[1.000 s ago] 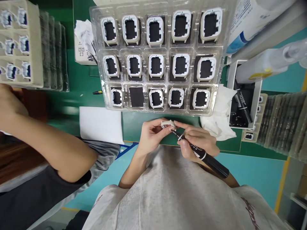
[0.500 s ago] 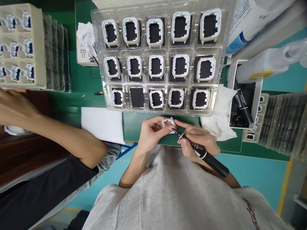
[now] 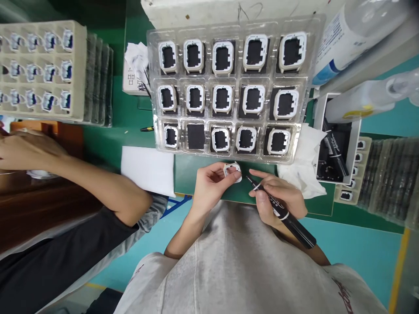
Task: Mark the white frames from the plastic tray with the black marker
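Observation:
Between the thumb and fingers of my left hand (image 3: pixel 211 185) is a small white watch-case frame (image 3: pixel 233 167), held just in front of the tray. My right hand (image 3: pixel 279 196) grips a black marker pen (image 3: pixel 284 213), its tip pointing up and left toward the frame with a small gap between them. The right index finger is stretched out past the pen. Beyond both hands lies a clear plastic tray (image 3: pixel 209 118), with similar white frames sitting on black pads in its compartments. One front-row compartment shows only its black pad (image 3: pixel 196 136).
A white cloth (image 3: pixel 147 170) lies left of my hands, and crumpled tissue (image 3: pixel 303 168) on the right. An open box (image 3: pixel 355 150) there holds another marker. Bottles stand behind it. A co-worker's arm (image 3: pixel 94 183) reaches in at left, below a beige tray (image 3: pixel 78 78) on stacked trays.
My right hand has drawn the marker back to the right, away from the white frame. My left hand still holds the frame. The whole view has shifted slightly.

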